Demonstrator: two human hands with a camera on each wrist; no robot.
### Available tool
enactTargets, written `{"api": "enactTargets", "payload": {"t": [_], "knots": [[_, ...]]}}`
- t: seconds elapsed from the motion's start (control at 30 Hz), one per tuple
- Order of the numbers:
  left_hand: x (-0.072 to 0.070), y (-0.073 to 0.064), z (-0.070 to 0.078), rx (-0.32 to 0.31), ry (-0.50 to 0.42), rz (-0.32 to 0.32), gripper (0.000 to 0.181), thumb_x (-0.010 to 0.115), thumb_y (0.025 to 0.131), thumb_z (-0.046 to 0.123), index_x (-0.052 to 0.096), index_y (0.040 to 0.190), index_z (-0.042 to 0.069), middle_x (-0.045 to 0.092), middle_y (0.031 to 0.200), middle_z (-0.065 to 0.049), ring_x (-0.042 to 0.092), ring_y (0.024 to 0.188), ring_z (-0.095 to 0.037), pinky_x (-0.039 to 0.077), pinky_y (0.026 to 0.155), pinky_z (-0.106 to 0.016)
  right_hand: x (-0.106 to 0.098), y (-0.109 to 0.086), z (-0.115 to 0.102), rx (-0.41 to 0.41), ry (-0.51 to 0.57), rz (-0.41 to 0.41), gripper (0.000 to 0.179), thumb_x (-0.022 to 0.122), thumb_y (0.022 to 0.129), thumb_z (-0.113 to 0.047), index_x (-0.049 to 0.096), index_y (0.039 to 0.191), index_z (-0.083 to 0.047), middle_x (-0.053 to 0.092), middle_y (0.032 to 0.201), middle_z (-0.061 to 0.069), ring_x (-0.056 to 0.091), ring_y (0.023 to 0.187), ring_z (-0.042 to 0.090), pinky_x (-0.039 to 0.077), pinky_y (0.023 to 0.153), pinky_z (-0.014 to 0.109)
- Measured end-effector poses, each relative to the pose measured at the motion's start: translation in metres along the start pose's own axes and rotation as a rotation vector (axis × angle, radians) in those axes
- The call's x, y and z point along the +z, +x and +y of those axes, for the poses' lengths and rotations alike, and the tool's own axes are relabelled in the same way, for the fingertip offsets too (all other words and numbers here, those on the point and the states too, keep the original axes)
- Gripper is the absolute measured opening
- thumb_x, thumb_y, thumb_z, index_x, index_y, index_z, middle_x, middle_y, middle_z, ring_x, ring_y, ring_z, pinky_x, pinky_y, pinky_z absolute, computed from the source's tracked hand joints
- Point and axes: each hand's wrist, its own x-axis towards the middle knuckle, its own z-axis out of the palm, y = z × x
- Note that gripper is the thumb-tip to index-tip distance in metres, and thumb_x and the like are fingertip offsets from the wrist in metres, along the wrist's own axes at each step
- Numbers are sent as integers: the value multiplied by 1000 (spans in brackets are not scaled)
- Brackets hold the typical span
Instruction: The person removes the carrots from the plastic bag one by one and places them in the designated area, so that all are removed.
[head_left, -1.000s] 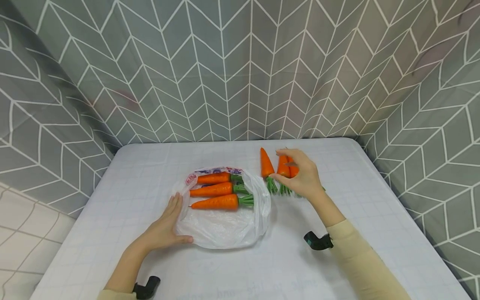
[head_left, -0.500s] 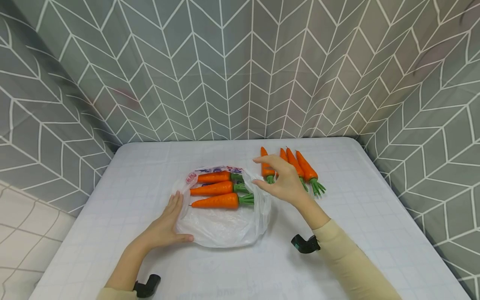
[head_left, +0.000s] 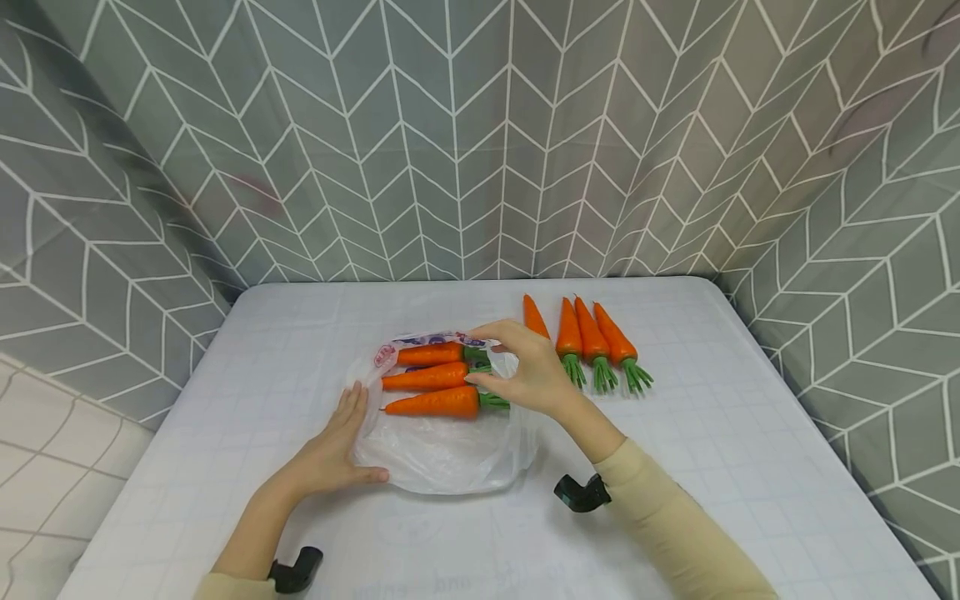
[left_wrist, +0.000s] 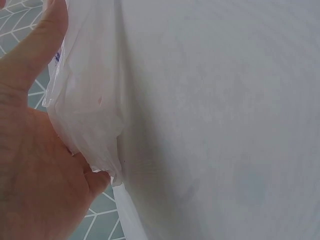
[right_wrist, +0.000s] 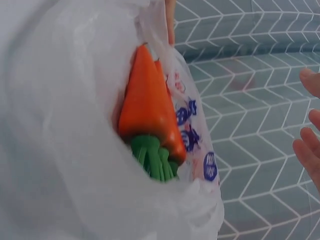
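A white plastic bag (head_left: pixel 450 462) lies on the table with its mouth spread, showing 3 orange carrots with green tops: a front carrot (head_left: pixel 435 404), a middle carrot (head_left: pixel 423 378) and a back carrot (head_left: pixel 427 356). Against the bag's left side rests my left hand (head_left: pixel 330 457), fingers straight and thumb apart. My right hand (head_left: pixel 528 371) is over the bag's right rim, thumb and fingers spread with nothing between them, covering part of the green tops. In the right wrist view, carrots (right_wrist: pixel 145 100) show inside the bag, and fingertips (right_wrist: pixel 310 145) appear at the right edge.
Several carrots lie side by side at the back right, among them a right-hand carrot (head_left: pixel 615 333) and a left one (head_left: pixel 533 317) partly behind my right hand. A white cloth covers the table (head_left: pixel 750 467). Grey patterned curtains (head_left: pixel 480 142) stand behind and beside it.
My right hand has moved left from the loose carrots to over the bag, uncovering several of them. My left hand and the bagged carrots have stayed in place.
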Motion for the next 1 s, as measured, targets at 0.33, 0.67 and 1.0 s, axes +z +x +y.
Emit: {"api": "enactTargets", "payload": {"t": [0.33, 0.67, 1.0], "knots": [[0, 0, 0, -3, -4, -2, 133, 77, 65, 64, 2, 152, -3, -5, 159, -23, -4, 145, -40, 16, 110, -60, 17, 13, -8, -27, 53, -26, 47, 84, 72, -6, 65, 115, -2, 66, 112, 11, 62, 103, 22, 53, 83, 23], [-1, 0, 2, -3, -11, -6, 133, 77, 65, 64, 2, 152, -3, -5, 159, -23, -5, 145, -40, 16, 110, -60, 30, 23, -8, -22, 37, -24, 42, 81, 76, -9, 66, 115, -6, 67, 111, 5, 62, 104, 15, 51, 87, 23], [-2, -1, 2, -9, -16, -8, 133, 78, 65, 63, 1, 152, -2, -6, 159, -22, -5, 145, -40, 16, 109, -61, 38, 25, -3, 68, 150, -87, 45, 85, 72, -10, 63, 111, -4, 66, 108, 10, 63, 100, 20, 57, 80, 35]]}}
